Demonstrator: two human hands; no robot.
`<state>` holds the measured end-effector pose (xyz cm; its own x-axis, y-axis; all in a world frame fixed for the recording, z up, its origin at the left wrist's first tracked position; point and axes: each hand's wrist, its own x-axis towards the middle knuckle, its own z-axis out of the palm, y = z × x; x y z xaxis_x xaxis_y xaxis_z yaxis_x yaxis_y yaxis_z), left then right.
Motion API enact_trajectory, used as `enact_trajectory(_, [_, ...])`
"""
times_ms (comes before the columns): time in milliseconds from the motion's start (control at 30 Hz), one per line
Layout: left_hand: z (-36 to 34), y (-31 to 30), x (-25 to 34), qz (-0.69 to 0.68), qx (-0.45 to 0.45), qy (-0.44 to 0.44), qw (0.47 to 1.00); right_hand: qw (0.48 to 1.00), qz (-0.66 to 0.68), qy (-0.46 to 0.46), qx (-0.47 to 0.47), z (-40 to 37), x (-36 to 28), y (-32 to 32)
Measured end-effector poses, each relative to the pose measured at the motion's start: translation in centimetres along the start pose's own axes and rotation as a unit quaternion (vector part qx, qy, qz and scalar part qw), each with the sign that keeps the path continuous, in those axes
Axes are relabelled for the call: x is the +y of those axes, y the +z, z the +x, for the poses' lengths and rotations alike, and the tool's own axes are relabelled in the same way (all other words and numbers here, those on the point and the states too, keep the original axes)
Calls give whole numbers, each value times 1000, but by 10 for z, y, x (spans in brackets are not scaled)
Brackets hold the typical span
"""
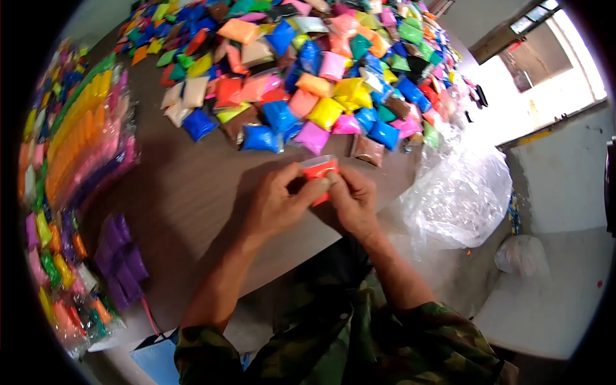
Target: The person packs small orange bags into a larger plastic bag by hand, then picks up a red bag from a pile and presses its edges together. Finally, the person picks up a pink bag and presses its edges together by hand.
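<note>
Between my two hands is a small clear plastic packet with red-orange contents (pixel 318 168), held up over the near part of the table (pixel 212 186). My left hand (pixel 282 199) grips its left side, thumb across the front. On the right side, my right hand (pixel 351 197) pinches it, with the thumb tips close together at its middle. Just beyond my hands lies a big heap of colourful packets (pixel 326 114), among them a brown packet (pixel 367 151) and a pink packet (pixel 312 137) at its near edge.
Long rows of sorted packets (pixel 83 141) line the left side, with joined purple packets (pixel 120 263) nearer me. A large clear plastic bag (pixel 459 192) hangs at the table's right edge. Another plastic bag (pixel 521 255) lies lower right. A bright window (pixel 545 70) is at upper right.
</note>
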<state>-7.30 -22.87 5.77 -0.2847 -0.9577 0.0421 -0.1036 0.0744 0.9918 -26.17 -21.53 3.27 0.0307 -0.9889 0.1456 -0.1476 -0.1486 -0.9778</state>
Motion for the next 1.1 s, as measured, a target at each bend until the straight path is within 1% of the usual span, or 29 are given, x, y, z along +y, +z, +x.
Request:
enact_trajectory(33, [0, -2, 2, 27, 14, -21, 999, 999, -4, -26, -25, 1, -4, -1])
enact_trajectory(67, [1, -1, -1, 20, 4, -15, 1000, 999, 5, -31, -31, 2, -1, -1])
enact_trajectory(133, [1, -1, -7, 27, 28, 31, 999, 999, 7, -37, -30, 3, 4, 1])
enact_trajectory(167, [1, 0, -9, 23, 21, 35, 999, 998, -4, -44, -35, 3, 4, 2])
enact_trajectory(267, [1, -2, -10, -4, 37, 5, 999, 998, -7, -47, -38, 4, 2, 4])
enact_trajectory(333, [1, -1, -11, -14, 38, 8, 999, 998, -1, -45, -49, 5, -1, 3])
enact_trajectory(467, [0, 1, -15, -44, 39, -5, 998, 997, -18, -68, -30, 5, -5, 3])
enact_trajectory(567, [2, -2, -23, -21, 23, 17, 999, 998, -27, -45, -41, 5, -7, 0])
enact_trajectory(600, [2, -3, -23, -21, 21, 19, 999, 997, -28, -62, -43, 5, -7, 1])
enact_trajectory(667, [2, -4, -21, -57, 17, -17, 998, 995, -30, -82, -45, 6, -5, 0])
enact_trajectory(767, [2, -6, -19, -35, 28, 3, 999, 991, -55, -104, -68, 8, -1, 2])
enact_trajectory(800, [1, -7, -21, -35, 32, 4, 999, 992, -54, -102, -59, 8, -2, 4])
enact_trajectory(867, [2, -9, -27, 31, 41, 36, 998, 992, -54, -102, -53, 8, -5, 7])
enact_trajectory(933, [2, -8, -21, 42, 54, 40, 997, 996, -45, -56, -42, 8, -6, 7])
enact_trajectory(967, [1, -8, -19, 57, 63, 40, 996, 996, -46, -57, -44, 8, -4, 8])
enact_trajectory(1033, [1, -8, -24, 41, 64, 31, 997, 999, -1, -46, -29, 6, 0, 11])
enact_trajectory(1100, [4, -8, -22, 29, 60, 28, 997, 998, -12, -46, -28, 5, -1, 9])
